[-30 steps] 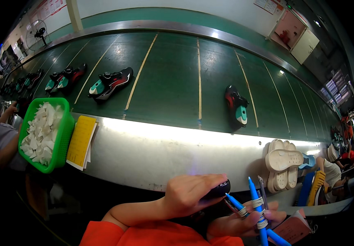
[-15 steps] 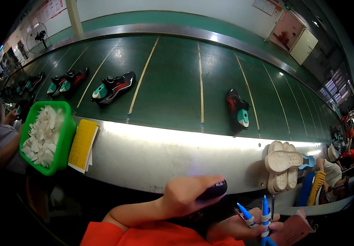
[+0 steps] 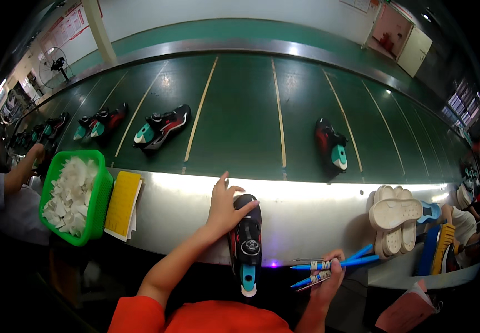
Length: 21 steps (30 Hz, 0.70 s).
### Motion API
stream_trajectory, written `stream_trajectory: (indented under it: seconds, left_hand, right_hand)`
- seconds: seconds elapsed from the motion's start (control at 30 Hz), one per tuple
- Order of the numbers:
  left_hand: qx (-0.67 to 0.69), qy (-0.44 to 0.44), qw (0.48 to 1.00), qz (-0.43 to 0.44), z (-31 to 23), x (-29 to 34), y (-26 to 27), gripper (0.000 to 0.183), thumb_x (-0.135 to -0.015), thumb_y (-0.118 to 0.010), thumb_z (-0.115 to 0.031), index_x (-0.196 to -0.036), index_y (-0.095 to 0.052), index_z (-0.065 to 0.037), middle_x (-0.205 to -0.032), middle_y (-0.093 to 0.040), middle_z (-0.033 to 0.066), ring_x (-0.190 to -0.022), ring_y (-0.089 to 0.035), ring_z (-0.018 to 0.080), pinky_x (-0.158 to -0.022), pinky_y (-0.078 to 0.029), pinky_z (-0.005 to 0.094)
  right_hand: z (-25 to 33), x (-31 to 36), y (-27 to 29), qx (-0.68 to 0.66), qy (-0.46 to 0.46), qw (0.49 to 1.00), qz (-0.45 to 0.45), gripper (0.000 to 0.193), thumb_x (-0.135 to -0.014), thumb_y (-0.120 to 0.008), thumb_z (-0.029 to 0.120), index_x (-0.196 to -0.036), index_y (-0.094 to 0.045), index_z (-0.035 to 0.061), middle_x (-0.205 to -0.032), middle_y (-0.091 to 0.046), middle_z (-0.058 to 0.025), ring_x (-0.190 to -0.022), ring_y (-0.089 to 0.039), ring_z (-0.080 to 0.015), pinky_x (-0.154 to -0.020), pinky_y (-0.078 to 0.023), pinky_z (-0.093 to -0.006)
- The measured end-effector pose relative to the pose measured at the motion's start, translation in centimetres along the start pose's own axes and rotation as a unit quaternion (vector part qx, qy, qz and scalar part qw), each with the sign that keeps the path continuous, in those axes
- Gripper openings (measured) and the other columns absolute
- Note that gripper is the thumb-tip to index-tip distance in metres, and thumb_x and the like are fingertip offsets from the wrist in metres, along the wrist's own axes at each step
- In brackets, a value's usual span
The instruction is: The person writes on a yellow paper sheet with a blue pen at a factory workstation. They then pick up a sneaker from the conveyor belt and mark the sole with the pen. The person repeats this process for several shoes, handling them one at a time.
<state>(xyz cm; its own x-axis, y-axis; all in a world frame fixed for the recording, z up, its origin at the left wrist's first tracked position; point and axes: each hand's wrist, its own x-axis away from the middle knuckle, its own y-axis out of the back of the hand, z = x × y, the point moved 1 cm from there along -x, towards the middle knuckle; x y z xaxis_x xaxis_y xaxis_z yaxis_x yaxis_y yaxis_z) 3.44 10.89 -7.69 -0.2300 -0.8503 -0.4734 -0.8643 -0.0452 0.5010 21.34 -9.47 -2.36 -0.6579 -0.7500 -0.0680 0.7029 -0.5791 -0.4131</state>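
A black and red shoe (image 3: 246,227) with a teal heel lies toe-away at the bench's near edge, its white heel end reaching past that edge. My left hand (image 3: 226,208) is at the toe, fingers spread and thumb on the upper. In my right hand (image 3: 329,275), right of the shoe, are blue pens (image 3: 316,266) bound with pale bands, the fingers closed around them. Thin dark rods are bundled with the pens; their kind cannot be made out.
On the green conveyor (image 3: 240,122) stand several similar shoes (image 3: 163,127), with one shoe (image 3: 331,147) right of centre. A green basket (image 3: 104,191) of white pieces and a yellow booklet (image 3: 123,202) are left. Cream soles (image 3: 395,215) are stacked right, near a pink booklet (image 3: 406,308).
My left hand has moved forward and opened out at the shoe, which now lies toe-away on the bench edge. My right hand has turned, swinging the pens from upright to sideways.
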Motion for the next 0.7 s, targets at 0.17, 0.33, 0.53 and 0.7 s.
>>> stream_trajectory:
  seconds: [0.17, 0.33, 0.53, 0.7]
  left_hand:
    - [0.084, -0.259, 0.960, -0.064, -4.7, 9.6, 4.2, 0.045, -0.066, -0.069, -0.042, -0.099, -0.060, -0.013, -0.124, -0.042, 0.0133, -0.108, -0.047, 0.0254, -0.101, -0.028, 0.0422]
    - [-0.190, -0.582, 0.790, 0.002, -3.0, 15.3, 2.5, 0.048, -0.082, -0.056, -0.024, -0.125, -0.041, -0.040, -0.125, -0.042, -0.0045, -0.120, -0.039, 0.0159, -0.107, -0.022, 0.0414]
    - [-0.029, -0.548, 0.836, 0.027, -3.2, 11.4, 2.3, 0.048, -0.075, -0.065, -0.025, -0.116, -0.044, -0.038, -0.118, -0.054, 0.0063, -0.106, -0.052, 0.0207, -0.100, -0.032, 0.0410]
    - [0.220, -0.252, 0.934, 0.123, -10.0, 7.8, 8.2, 0.056, -0.063, -0.074, -0.011, -0.113, -0.050, -0.008, -0.119, -0.049, 0.0168, -0.113, -0.048, 0.0347, -0.090, -0.044, 0.0424]
  right_hand:
    - [-0.3, -0.8, 0.6, -0.017, -0.027, 0.997, 0.067, 0.020, -0.081, -0.049, 0.022, -0.076, -0.043, 0.0034, -0.061, -0.045, -0.0056, -0.043, -0.047, -0.0094, -0.042, -0.040, -0.0209]
    - [-0.6, -1.4, 0.3, -0.065, -0.090, 0.990, 0.093, 0.022, -0.082, -0.049, 0.024, -0.076, -0.043, 0.0039, -0.059, -0.045, -0.0052, -0.042, -0.046, -0.0093, -0.040, -0.039, -0.0206]
    - [0.1, -0.3, -0.2, -0.120, -0.082, 0.983, 0.115, 0.025, -0.082, -0.051, 0.028, -0.076, -0.042, 0.0046, -0.054, -0.043, -0.0049, -0.041, -0.044, -0.0094, -0.038, -0.037, -0.0198]
    - [3.0, 1.0, -0.8, -0.108, 0.023, 0.987, 0.120, 0.029, -0.082, -0.051, 0.030, -0.073, -0.040, 0.0047, -0.052, -0.041, -0.0044, -0.038, -0.041, -0.0088, -0.034, -0.034, -0.0187]
